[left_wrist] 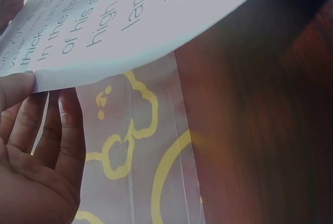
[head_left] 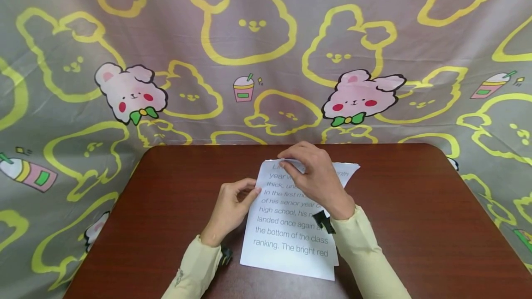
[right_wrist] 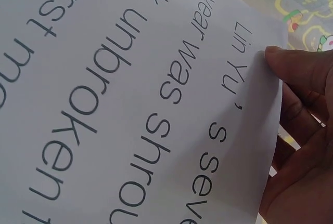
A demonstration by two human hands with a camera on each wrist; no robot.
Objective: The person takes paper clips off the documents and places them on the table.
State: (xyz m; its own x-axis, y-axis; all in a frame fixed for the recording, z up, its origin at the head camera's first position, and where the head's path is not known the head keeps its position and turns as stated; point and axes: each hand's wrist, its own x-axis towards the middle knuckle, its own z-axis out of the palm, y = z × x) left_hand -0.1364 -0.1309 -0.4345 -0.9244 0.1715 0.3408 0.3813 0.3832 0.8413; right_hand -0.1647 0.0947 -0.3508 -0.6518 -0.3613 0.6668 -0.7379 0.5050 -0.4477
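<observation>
White sheets of paper (head_left: 287, 234) printed with large English text are held up over the table, with more than one sheet edge showing at the lower right. My left hand (head_left: 232, 206) pinches their left edge; in the left wrist view its thumb (left_wrist: 18, 90) lies on the printed face and the fingers are behind. At the top edge, my right hand (head_left: 316, 176) pinches the paper near the upper left corner, thumb in front and fingers behind. The right wrist view shows the top lines of the page (right_wrist: 156, 99) close up. The right hand hides part of the text.
The brown wooden table (head_left: 174, 174) spreads around the paper on both sides. Behind it hangs a grey curtain (head_left: 287, 77) with yellow outlined bears and pink rabbits. Small black devices (head_left: 323, 222) are strapped at both wrists, over pale yellow sleeves (head_left: 361, 243).
</observation>
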